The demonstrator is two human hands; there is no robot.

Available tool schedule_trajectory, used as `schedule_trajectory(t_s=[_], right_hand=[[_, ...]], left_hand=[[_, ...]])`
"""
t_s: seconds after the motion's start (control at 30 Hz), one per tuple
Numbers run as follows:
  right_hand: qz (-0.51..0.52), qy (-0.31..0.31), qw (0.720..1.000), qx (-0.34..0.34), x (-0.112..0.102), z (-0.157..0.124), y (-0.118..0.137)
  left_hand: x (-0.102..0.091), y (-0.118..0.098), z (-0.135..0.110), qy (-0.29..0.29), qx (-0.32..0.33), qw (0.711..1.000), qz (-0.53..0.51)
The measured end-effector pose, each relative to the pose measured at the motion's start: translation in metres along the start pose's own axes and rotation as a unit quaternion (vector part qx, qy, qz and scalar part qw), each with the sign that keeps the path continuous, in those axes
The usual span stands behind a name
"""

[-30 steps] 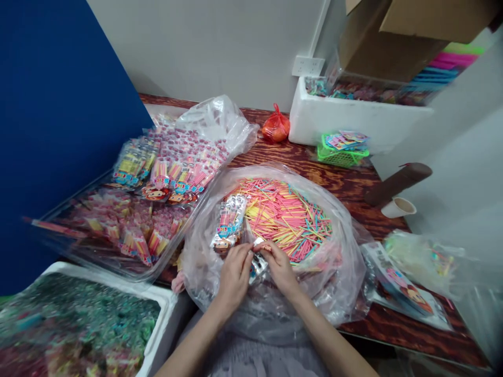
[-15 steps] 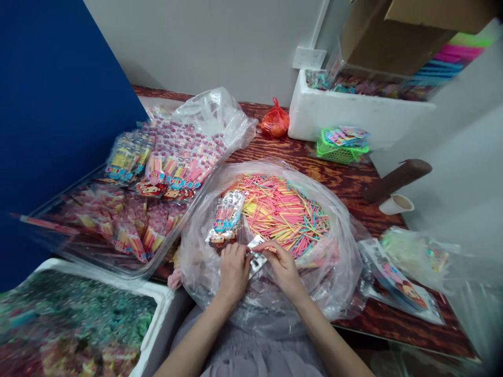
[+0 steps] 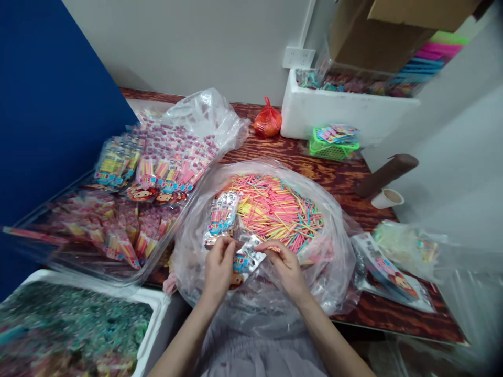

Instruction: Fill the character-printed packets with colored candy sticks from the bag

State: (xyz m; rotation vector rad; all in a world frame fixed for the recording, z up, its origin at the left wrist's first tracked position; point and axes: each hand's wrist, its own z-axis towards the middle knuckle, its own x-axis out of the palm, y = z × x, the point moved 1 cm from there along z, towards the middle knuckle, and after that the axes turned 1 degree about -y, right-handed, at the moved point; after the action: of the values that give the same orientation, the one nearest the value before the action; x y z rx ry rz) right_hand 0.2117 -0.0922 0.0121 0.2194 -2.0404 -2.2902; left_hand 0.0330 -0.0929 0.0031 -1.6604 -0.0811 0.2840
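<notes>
Between my hands, a silvery clear printed packet (image 3: 244,262) with a cartoon face lies tilted over the plastic bag's near side. My left hand (image 3: 220,264) is closed, with thumb and forefinger at the packet's upper left edge. At its upper right corner are the fingertips of my right hand (image 3: 286,267); that hand's curled fingers hold a small bundle of sticks (image 3: 274,249), only the ends showing. Just beyond lie loose pink, yellow and blue sticks (image 3: 279,209) inside a large clear plastic bag (image 3: 334,283). A stack of matching packets (image 3: 222,214) rests at their left.
A clear tray (image 3: 153,264) of filled packets stands left, above a white foam box (image 3: 157,301). Behind are a red bag (image 3: 268,121), a green basket (image 3: 334,151) and another foam box (image 3: 346,115). A paper cup (image 3: 387,199) and packet bundle (image 3: 393,272) sit right.
My left hand has shifted left and turned, uncovering the packet's printed lower part. My right hand stays by the packet's upper corner with the sticks. The whole view has shifted slightly.
</notes>
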Motion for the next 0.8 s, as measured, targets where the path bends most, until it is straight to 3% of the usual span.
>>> schedule_trajectory(t_s=[0.1,0.2,0.37,0.5,0.67,0.8], right_hand=[[-0.004,-0.001,1.0,0.003,0.0,-0.001,0.001],[-0.006,0.006,1.0,0.007,0.002,-0.002,0.002],[-0.004,0.003,1.0,0.018,0.003,-0.004,-0.001],[0.038,-0.041,0.998,0.042,-0.001,0.001,-0.006],[0.226,-0.137,0.963,0.059,-0.009,0.03,0.006],[0.347,-0.092,0.929,0.088,-0.009,0.056,0.029]], left_hand=[[0.001,0.001,0.007,-0.037,-0.102,0.976,-0.189],[0.004,0.003,0.008,-0.058,-0.128,0.962,-0.234],[0.003,0.003,0.002,-0.051,-0.066,0.987,-0.137],[0.002,0.005,0.0,0.038,-0.023,0.997,-0.056],[0.007,-0.002,-0.003,0.086,0.033,0.995,-0.03],[0.015,-0.018,-0.006,0.095,0.053,0.993,-0.049]])
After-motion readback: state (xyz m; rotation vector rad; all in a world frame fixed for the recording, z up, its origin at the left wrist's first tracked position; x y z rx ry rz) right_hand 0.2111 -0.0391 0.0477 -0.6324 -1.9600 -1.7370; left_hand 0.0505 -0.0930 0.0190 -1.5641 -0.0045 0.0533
